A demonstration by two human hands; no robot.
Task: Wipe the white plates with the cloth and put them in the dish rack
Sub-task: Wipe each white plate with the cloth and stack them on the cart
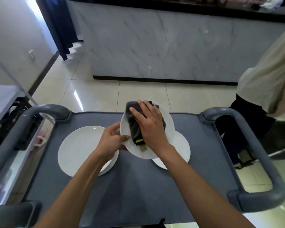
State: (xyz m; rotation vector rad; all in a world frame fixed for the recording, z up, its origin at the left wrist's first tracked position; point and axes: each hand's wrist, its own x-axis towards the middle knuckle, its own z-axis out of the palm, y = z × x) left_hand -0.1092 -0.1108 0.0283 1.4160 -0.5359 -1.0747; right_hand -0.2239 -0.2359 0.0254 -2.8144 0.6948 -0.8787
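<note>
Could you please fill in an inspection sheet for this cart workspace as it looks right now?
Surface: grey cart top with rounded grey handles.
Job's things: held plate, tilted, dark cloth on it; plate stack at left; another plate under the held one. Dish rack: not seen.
Clutter: nothing seen on the cart top.
Hands: left hand grips the held plate's rim; right hand presses the cloth flat.
Cables: nothing seen.
Surroundings: tiled floor, marble-look counter, another person standing at right.
</note>
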